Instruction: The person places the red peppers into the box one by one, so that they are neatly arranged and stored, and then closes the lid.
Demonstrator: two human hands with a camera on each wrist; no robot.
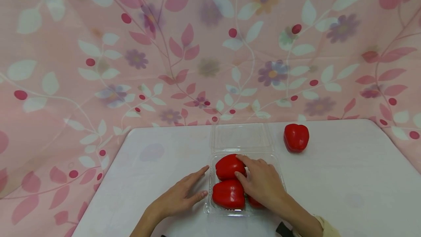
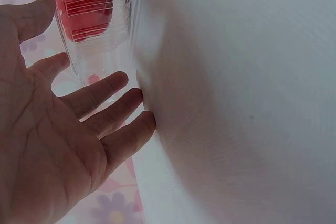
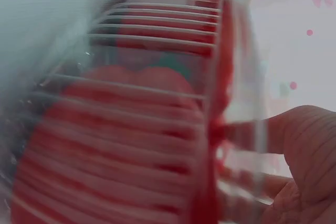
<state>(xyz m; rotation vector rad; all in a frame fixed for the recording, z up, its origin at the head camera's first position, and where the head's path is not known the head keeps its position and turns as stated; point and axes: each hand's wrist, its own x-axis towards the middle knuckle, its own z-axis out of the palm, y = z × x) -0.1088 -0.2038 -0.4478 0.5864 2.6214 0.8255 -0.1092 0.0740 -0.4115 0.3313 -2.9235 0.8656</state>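
A clear plastic clamshell box [image 1: 223, 213] lies with its lid [image 1: 242, 137] folded back on the table. Inside are a red bell pepper [image 1: 230, 165] at the back left, another bell pepper [image 1: 228, 194] at the front left, and a third pepper [image 1: 254, 203], mostly covered, at the front right. My right hand [image 1: 263, 180] reaches over the box from the right and grips the back-left pepper by its right end, thumb and forefinger on it. Beside the box's left wall is my left hand [image 1: 179, 196], fingers extended and holding nothing; its palm [image 2: 47, 135] shows in the left wrist view.
A single red bell pepper [image 1: 296, 138] stands on the white table [image 1: 342, 178], right of the lid. Behind the table hangs a pink floral cloth [image 1: 204, 54]. In the blurred right wrist view, the box's ribbed wall [image 3: 152, 93] fills much of the frame.
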